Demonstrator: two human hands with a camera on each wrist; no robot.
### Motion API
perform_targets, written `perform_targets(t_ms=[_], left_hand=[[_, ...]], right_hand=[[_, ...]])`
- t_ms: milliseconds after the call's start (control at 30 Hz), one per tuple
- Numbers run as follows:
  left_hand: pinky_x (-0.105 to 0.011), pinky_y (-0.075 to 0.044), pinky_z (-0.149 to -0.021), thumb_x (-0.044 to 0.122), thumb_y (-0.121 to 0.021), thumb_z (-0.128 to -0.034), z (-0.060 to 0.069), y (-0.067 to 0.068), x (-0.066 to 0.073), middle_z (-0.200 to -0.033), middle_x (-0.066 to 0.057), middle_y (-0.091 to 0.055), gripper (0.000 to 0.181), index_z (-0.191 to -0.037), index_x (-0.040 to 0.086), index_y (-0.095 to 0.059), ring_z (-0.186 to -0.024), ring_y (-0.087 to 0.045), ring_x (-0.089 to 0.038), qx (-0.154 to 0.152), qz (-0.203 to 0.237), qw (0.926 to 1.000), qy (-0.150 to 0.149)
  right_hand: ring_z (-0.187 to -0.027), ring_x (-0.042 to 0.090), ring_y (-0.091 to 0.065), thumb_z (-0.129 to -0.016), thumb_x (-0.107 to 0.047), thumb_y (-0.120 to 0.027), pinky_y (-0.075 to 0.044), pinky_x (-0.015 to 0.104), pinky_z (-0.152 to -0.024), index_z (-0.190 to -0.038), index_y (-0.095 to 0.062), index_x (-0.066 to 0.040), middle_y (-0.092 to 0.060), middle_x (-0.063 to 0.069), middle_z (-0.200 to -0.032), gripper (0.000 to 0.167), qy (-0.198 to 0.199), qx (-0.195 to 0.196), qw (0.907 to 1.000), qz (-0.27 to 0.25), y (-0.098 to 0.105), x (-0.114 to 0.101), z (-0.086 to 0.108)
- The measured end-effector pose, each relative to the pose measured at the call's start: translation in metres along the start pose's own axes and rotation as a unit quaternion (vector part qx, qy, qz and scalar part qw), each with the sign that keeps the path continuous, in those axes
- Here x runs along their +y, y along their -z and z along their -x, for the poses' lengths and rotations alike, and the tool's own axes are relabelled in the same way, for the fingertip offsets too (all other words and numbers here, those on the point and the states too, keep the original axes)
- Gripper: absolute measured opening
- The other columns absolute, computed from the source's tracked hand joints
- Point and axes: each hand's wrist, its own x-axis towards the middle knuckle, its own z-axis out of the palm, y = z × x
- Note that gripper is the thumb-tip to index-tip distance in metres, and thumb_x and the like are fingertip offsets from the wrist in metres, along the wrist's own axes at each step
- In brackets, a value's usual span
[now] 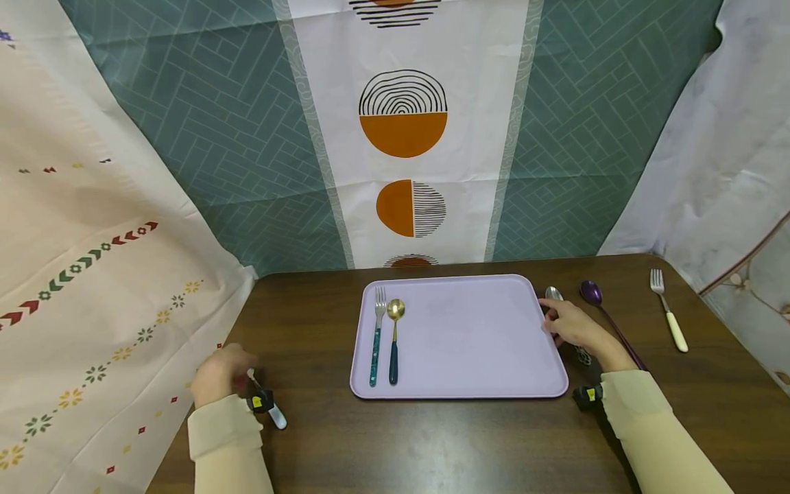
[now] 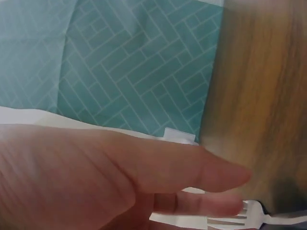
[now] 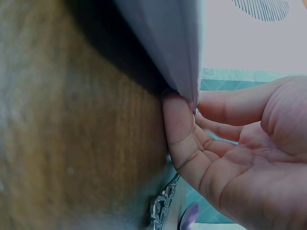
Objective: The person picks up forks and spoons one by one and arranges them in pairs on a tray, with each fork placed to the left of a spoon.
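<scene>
My right hand pinches the right edge of a lilac tray. In the right wrist view its thumb lies above the tray rim, with the index finger underneath. On the tray's left side lie a teal-handled fork and a gold spoon with a dark handle. My left hand is at the table's left side, beside a white-handled fork. Its thumb and index finger extend nearly straight in the left wrist view, partly covering the tines of that fork.
Right of the tray, a silver spoon with an ornate handle lies partly behind my right hand. Beyond it are a purple spoon and a cream-handled fork on the brown table. Patterned cloths hang around the table.
</scene>
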Motion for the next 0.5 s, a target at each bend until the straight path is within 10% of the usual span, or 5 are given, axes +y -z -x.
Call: perform_targets(t_ms=[500], left_hand=[[-0.030,-0.050,-0.055,0.005,-0.071,-0.0833,-0.021,-0.014,-0.004,-0.069,-0.009,-0.063,0.012,-0.075,0.003,-0.062,-0.059,-0.060,-0.020,0.001,-0.017,0.9997,-0.017]], right_hand=[[-0.076,0.023,-0.062,-0.094,0.010,-0.052,-0.061,0.041,-0.063,-0.148,-0.025,0.025,-0.051,0.017,-0.091,0.062,0.002,0.002,1.0000,0.001,-0.001,-0.003,0.001]])
